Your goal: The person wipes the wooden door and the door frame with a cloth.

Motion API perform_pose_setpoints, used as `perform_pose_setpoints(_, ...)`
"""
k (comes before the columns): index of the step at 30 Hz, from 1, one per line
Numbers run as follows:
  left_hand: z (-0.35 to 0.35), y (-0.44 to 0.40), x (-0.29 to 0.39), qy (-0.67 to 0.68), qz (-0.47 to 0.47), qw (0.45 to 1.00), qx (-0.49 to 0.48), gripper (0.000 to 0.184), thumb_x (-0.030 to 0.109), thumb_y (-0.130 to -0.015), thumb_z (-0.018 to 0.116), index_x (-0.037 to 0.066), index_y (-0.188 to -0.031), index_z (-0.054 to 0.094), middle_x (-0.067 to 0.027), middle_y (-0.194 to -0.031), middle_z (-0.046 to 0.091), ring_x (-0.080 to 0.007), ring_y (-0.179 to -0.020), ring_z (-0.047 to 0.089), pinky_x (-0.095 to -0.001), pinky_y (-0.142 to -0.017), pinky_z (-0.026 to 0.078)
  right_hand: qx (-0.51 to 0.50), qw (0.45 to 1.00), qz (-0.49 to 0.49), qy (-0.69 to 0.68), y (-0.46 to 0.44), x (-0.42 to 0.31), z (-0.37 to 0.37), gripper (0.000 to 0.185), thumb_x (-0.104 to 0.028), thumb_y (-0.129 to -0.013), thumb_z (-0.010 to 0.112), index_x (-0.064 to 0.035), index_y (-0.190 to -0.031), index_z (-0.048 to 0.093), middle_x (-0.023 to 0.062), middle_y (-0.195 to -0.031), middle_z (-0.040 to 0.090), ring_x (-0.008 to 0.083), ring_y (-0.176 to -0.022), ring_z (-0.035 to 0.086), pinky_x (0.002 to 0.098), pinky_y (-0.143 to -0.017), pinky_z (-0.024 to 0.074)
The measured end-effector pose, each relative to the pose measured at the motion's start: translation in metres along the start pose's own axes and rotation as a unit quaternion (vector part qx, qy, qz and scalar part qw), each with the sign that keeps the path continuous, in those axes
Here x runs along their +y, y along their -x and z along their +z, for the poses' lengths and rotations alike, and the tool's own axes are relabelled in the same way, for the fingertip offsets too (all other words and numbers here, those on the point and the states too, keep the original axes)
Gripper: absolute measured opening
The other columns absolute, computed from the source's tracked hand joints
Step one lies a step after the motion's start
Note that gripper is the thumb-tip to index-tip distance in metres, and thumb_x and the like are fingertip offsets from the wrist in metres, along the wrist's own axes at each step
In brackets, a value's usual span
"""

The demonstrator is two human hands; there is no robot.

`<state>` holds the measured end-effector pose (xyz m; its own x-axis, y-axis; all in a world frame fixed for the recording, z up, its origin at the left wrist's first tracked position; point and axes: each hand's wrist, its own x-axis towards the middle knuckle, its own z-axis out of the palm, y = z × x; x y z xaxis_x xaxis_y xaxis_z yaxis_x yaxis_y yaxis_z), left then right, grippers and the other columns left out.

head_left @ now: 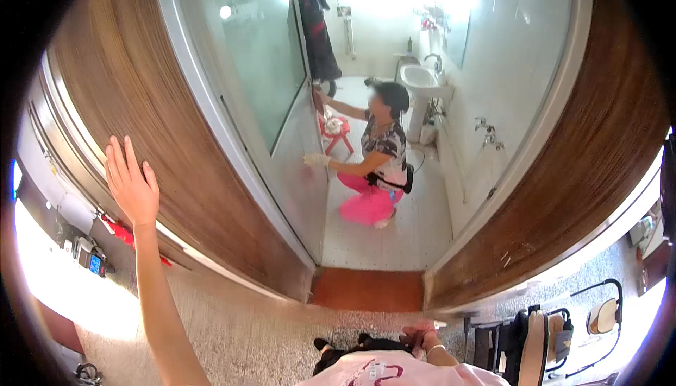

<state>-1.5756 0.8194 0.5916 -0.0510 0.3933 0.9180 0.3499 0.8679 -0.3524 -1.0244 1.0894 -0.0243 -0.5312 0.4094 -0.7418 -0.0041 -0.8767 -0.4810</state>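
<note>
My left hand (132,182) is raised with its arm stretched out and lies flat against the brown wood-grain wall panel (113,69), fingers straight and a little apart. Low in front of my body, my right hand (420,334) is curled, with a bracelet at the wrist. Something small and pale shows at its fingertips, too small and blurred to name. Beyond the doorway a person (384,140) in a dark cap and pink trousers crouches, with both gloved hands at the white door (296,161) with a frosted pane.
The doorway has a reddish-brown threshold (367,289). Inside are a red stool (334,133) with a white cloth, a washbasin (420,76) and wall taps (489,133). Folding chairs (535,344) stand at right. A device with a blue screen (96,264) is at left.
</note>
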Motion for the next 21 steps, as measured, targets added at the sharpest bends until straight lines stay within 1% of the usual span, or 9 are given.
perform_pose_setpoints(1, 0.001, -0.001, 0.000, -0.002, -0.005, 1.000, 0.012, 0.059, 0.016, -0.091, 0.052, 0.010, -0.146, 0.032, -0.0123, -0.153, 0.028, -0.0321, -0.139, 0.028, -0.0437, -0.114, 0.025, 0.000, 0.999, -0.004, 0.035, -0.001, -0.006, 0.008, 0.030, -0.040, -0.088, 0.044, -0.0136, -0.090, 0.057, 0.0165, -0.093, 0.062, 0.0409, -0.090, 0.062, 0.0585, -0.078, 0.0477)
perform_pose_setpoints(3, 0.000, 0.001, 0.001, -0.018, -0.011, 1.000, -0.008, 0.059, 0.016, -0.088, 0.053, 0.009, -0.145, 0.035, -0.0117, -0.152, 0.030, -0.0297, -0.139, 0.028, -0.0439, -0.114, 0.025, 0.013, 0.992, -0.014, 0.122, -0.005, -0.014, 0.016, 0.031, -0.042, -0.088, 0.044, -0.0136, -0.090, 0.057, 0.0162, -0.093, 0.063, 0.0398, -0.090, 0.062, 0.0571, -0.078, 0.0479)
perform_pose_setpoints(5, -0.002, 0.002, 0.002, -0.009, -0.018, 1.000, 0.005, 0.060, 0.015, -0.088, 0.053, 0.008, -0.145, 0.035, -0.0117, -0.152, 0.030, -0.0296, -0.139, 0.028, -0.0439, -0.114, 0.023, 0.036, 0.967, -0.038, 0.251, -0.007, -0.023, 0.022, 0.033, -0.043, -0.087, 0.044, -0.0135, -0.090, 0.058, 0.0160, -0.093, 0.063, 0.0387, -0.090, 0.063, 0.0558, -0.077, 0.0482)
perform_pose_setpoints(6, -0.002, 0.003, 0.001, -0.006, -0.020, 1.000, -0.007, 0.061, 0.015, -0.087, 0.053, 0.008, -0.145, 0.035, -0.0118, -0.152, 0.030, -0.0295, -0.139, 0.028, -0.0439, -0.115, 0.023, 0.050, 0.936, -0.059, 0.343, -0.012, -0.033, 0.031, 0.034, -0.044, -0.087, 0.044, -0.0135, -0.089, 0.058, 0.0159, -0.093, 0.063, 0.0382, -0.090, 0.063, 0.0551, -0.077, 0.0483)
perform_pose_setpoints(8, 0.000, 0.004, -0.001, -0.005, -0.030, 0.999, -0.024, 0.062, 0.014, -0.085, 0.054, 0.007, -0.144, 0.035, -0.0125, -0.152, 0.030, -0.0293, -0.140, 0.028, -0.0447, -0.115, 0.021, 0.086, 0.841, -0.098, 0.525, -0.023, -0.038, 0.036, 0.035, -0.045, -0.087, 0.044, -0.0134, -0.089, 0.059, 0.0157, -0.093, 0.064, 0.0371, -0.091, 0.063, 0.0537, -0.077, 0.0486)
perform_pose_setpoints(11, 0.002, 0.004, -0.003, 0.011, -0.033, 0.999, -0.018, 0.063, 0.013, -0.086, 0.054, 0.008, -0.145, 0.033, -0.0116, -0.153, 0.028, -0.0295, -0.140, 0.026, -0.0443, -0.115, 0.021, 0.116, 0.707, -0.121, 0.687, -0.027, -0.049, 0.046, 0.037, -0.047, -0.086, 0.044, -0.0133, -0.088, 0.060, 0.0153, -0.094, 0.064, 0.0355, -0.091, 0.063, 0.0517, -0.076, 0.0490)
perform_pose_setpoints(13, 0.001, 0.003, -0.002, 0.011, -0.036, 0.999, -0.020, 0.062, 0.012, -0.086, 0.054, 0.007, -0.145, 0.033, -0.0118, -0.153, 0.028, -0.0299, -0.140, 0.026, -0.0442, -0.115, 0.021, 0.116, 0.645, -0.127, 0.745, -0.030, -0.055, 0.048, 0.039, -0.048, -0.086, 0.044, -0.0133, -0.088, 0.061, 0.0151, -0.094, 0.065, 0.0344, -0.092, 0.064, 0.0503, -0.076, 0.0492)
perform_pose_setpoints(16, 0.000, 0.004, -0.002, -0.001, -0.028, 0.999, -0.018, 0.062, 0.013, -0.085, 0.055, 0.006, -0.144, 0.035, -0.0123, -0.152, 0.030, -0.0288, -0.139, 0.028, -0.0456, -0.115, 0.022, 0.102, 0.572, -0.139, 0.802, -0.028, -0.055, 0.050, 0.041, -0.050, -0.085, 0.044, -0.0132, -0.087, 0.062, 0.0147, -0.094, 0.065, 0.0328, -0.092, 0.064, 0.0482, -0.076, 0.0496)
perform_pose_setpoints(21, 0.003, 0.004, -0.002, 0.007, -0.023, 1.000, 0.001, 0.060, 0.013, -0.086, 0.054, 0.007, -0.143, 0.037, -0.0112, -0.151, 0.032, -0.0287, -0.139, 0.029, -0.0450, -0.114, 0.023, 0.041, 0.489, -0.123, 0.863, -0.023, -0.049, 0.043, 0.044, -0.053, -0.085, 0.045, -0.0131, -0.086, 0.063, 0.0141, -0.094, 0.066, 0.0301, -0.093, 0.065, 0.0448, -0.075, 0.0503)
